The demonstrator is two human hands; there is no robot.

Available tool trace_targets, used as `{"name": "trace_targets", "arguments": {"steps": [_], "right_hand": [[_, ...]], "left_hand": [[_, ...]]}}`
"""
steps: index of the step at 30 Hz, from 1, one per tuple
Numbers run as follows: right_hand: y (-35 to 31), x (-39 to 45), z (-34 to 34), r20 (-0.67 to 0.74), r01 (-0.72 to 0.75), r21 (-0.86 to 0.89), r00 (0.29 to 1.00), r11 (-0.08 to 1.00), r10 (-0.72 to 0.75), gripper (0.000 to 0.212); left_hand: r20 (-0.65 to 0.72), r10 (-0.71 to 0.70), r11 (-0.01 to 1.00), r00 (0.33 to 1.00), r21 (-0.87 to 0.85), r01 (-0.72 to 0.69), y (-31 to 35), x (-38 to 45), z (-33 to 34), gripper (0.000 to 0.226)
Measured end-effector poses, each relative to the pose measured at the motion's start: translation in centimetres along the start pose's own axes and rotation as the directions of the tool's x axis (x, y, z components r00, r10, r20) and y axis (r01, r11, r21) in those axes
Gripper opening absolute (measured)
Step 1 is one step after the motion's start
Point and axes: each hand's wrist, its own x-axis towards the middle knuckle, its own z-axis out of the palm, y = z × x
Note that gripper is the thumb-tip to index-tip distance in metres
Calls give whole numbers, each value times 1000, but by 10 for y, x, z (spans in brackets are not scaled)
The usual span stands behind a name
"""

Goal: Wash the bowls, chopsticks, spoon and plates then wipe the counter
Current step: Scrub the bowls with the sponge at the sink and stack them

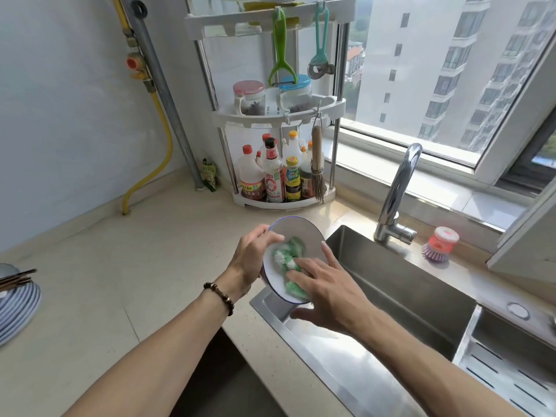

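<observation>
Plate (301,236) soapy, slick, breakable: left hand (252,257) grips its rim, right hand (328,284) presses green sponge (287,260) flat-fingered below that hold.

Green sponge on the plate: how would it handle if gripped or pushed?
The sponge looks bunched under the right hand, so probably soft and floppy. White suds suggest it is wet and slippery. Likely light; pushed, it should slide across the plate held by the left hand.

A home kitchen: steel sink (391,284), faucet (397,188), condiment rack (279,115), tower blocks outside the window (436,70).
</observation>
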Motion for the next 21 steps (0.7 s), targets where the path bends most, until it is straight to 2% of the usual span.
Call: {"name": "trace_targets", "arguments": {"steps": [2, 4, 6, 7, 9, 11, 14, 15, 17, 19, 21], "right_hand": [[-17, 7, 2, -92, -62, 89, 993, 994, 70, 62], [-42, 11, 10, -151, -136, 156, 976, 978, 160, 46], [-49, 9, 18, -141, -141, 214, 975, 967, 173, 43], [-42, 6, 20, -140, -95, 211, 982, 973, 126, 45], [-17, 0, 21, -178, 49, 52, 983, 997, -39, 52], [-2, -1, 15, -204, 130, -113, 967, 985, -151, 46], [-3, 9, 5, -237, 108, -182, 960, 977, -150, 42], [-4, 13, 3, -228, 74, -161, 968, 984, -110, 38], [-10, 22, 2, -224, -45, -53, 974, 998, 32, 30], [-29, 31, -2, -180, -159, 139, 967, 978, 182, 28], [-45, 36, -7, -125, -188, 287, 965, 939, 231, 27]], "left_hand": [[-80, 1, 999, 997, -53, -5, 2, 2, 4, 30], [-168, -1, 1000, 986, -26, -3, -2, 8, 6, 26], [-172, 15, 998, 985, 68, -3, -3, 8, 2, 29], [-138, 22, 994, 990, 105, -7, -3, 5, -1, 31], [-32, -17, 995, 999, 98, 21, -1, 1, -8, 43], [17, -89, 992, 996, 93, 87, 6, 1, -12, 57], [78, -228, 969, 970, 117, 219, 15, 2, -15, 68], [89, -232, 971, 969, 85, 225, 15, 0, -13, 71], [26, -127, 990, 992, -58, 128, 5, -5, -5, 65], [-98, -19, 984, 995, -177, 1, -9, -9, 10, 54], [-230, 37, 975, 972, -206, -86, -14, -6, 16, 54]]}}
